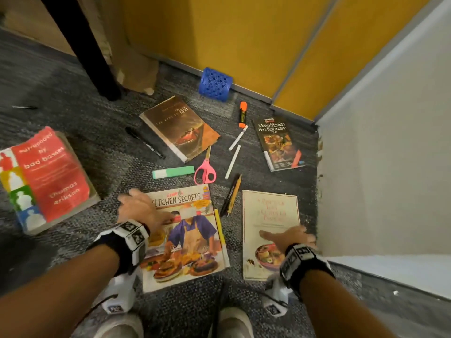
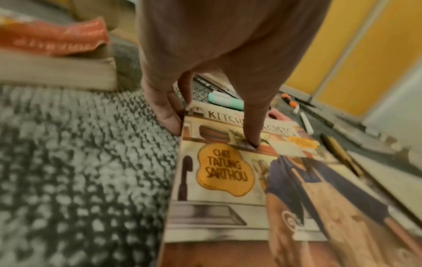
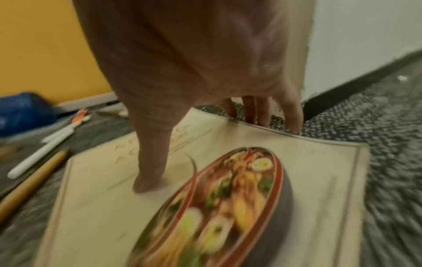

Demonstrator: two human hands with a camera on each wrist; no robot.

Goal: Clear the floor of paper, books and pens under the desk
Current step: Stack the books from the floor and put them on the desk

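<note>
A "Kitchen Secrets" cookbook lies on the grey carpet. My left hand pinches its left edge, thumb on the cover and fingers down at the edge. To its right lies a cream cookbook with a bowl pictured on it. My right hand grips its right edge, which curls up slightly over the fingers, thumb pressing the cover. Between the two books lie a pencil and a dark pen.
Also on the carpet: a red book, a brown book, a restaurant guide, a black pen, a green highlighter, pink scissors, white pens, an orange highlighter and a blue holder. A desk leg stands back left and a white panel on the right.
</note>
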